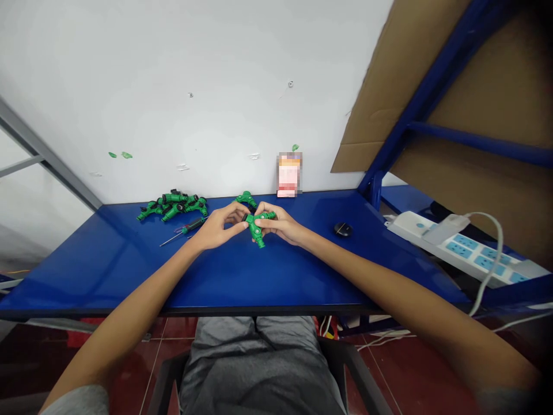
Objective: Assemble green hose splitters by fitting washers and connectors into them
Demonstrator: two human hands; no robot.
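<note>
Both hands hold a green Y-shaped hose splitter [254, 230] with a black collar, above the middle of the blue table. My left hand [220, 226] is closed at the collar end, its thumb against the splitter. From the other side, my right hand [281, 223] grips the body between thumb and fingers, with one green outlet lying along the fingers. The other outlet points down toward me. Just behind the hands lies another green splitter [246, 199], partly hidden by them. A screwdriver [185, 229] with a green and black handle rests left of my left hand.
A pile of several green splitters [173, 204] sits at the back left of the table [259, 282]. A round black object [343, 229] lies to the right. Beyond it are a white power strip [466, 248] and a cable. A blurred-out card [289, 174] stands against the wall.
</note>
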